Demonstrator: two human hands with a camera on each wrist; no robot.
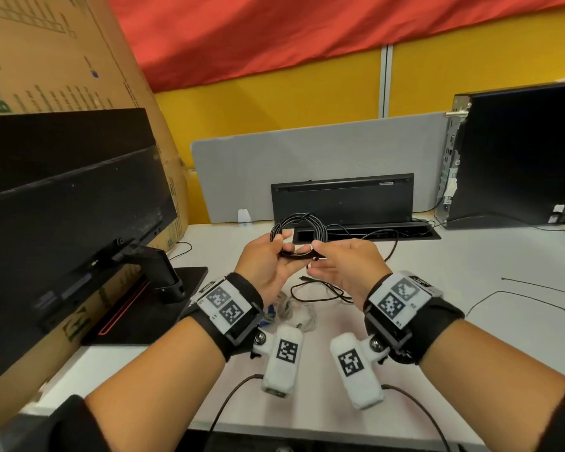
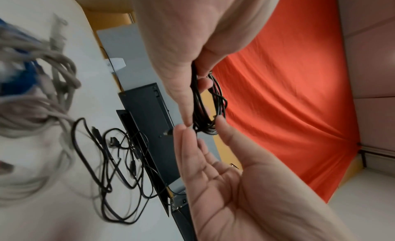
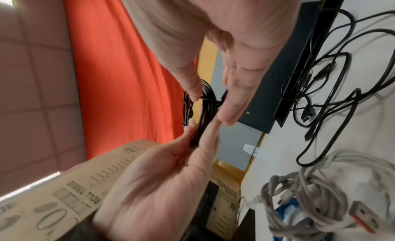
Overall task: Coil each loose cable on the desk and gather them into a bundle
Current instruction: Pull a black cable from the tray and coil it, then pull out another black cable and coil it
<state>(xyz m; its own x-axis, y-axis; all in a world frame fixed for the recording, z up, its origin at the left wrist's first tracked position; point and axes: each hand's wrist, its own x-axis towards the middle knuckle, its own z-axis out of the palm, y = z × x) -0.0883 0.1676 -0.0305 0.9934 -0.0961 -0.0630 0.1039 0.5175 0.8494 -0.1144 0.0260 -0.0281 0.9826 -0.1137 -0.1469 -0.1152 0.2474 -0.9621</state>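
A black cable coil [image 1: 299, 216] is held upright above the white desk [image 1: 470, 256], near its middle. My left hand [image 1: 282, 246] grips the coil's lower left side between thumb and fingers. My right hand [image 1: 320, 256] pinches its lower right side, thumb on top and fingers fairly straight beneath. In the left wrist view the coil [image 2: 195, 100] runs between both thumbs. In the right wrist view the strands [image 3: 200, 124] lie bunched in the left hand [image 3: 203, 128]. Loose black cables [image 1: 317, 291] lie tangled on the desk under my hands.
A grey cable bundle [image 1: 291, 314] with a blue plug lies near my left wrist. Two thin black ties [image 1: 535, 285] lie at the right. Monitors [image 1: 62, 223] stand left, a computer tower [image 1: 516, 158] right, and an upright keyboard [image 1: 343, 200] behind an open cable slot [image 1: 366, 234].
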